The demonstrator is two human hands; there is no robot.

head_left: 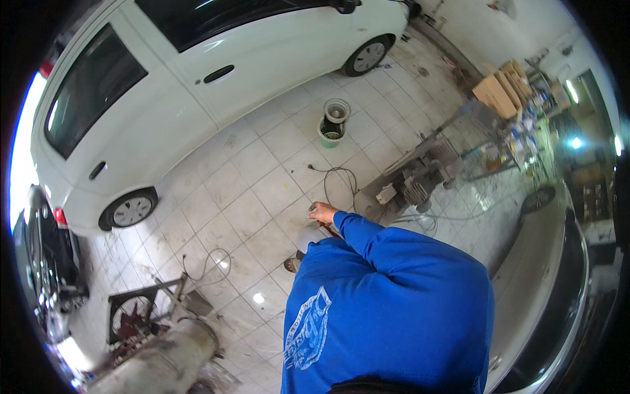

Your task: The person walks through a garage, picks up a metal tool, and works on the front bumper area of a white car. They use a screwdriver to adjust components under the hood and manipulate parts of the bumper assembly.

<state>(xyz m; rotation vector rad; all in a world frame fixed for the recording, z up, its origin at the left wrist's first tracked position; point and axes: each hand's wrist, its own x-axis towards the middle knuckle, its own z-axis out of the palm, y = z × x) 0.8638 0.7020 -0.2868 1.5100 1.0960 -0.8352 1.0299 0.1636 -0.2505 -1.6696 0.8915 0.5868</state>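
Right hand: the person in the blue shirt reaches the right hand toward the middle of the floor, its sleeve coming in from the right.
Grip: the fingers are curled in close, but from here I cannot tell whether they pinch anything.
Left hand: hidden from me, so its grip I cannot tell.
By the hand: a small reddish thing sits just on the near side of the right hand, too small to make out; pale grey cloth shows beside it.
Cable: a dark cable loops over the tiles just beyond the hand.
Machine: a dusty motor-driven machine stands to the right of the cable.
Bucket: farther off, a pale green bucket, a round grey vessel at its far side.
Cars: a white car fills the far left; a pale car stands on the right.
Near left: a dark-framed fan beside a stained tank.
Far right: cardboard boxes piled together.
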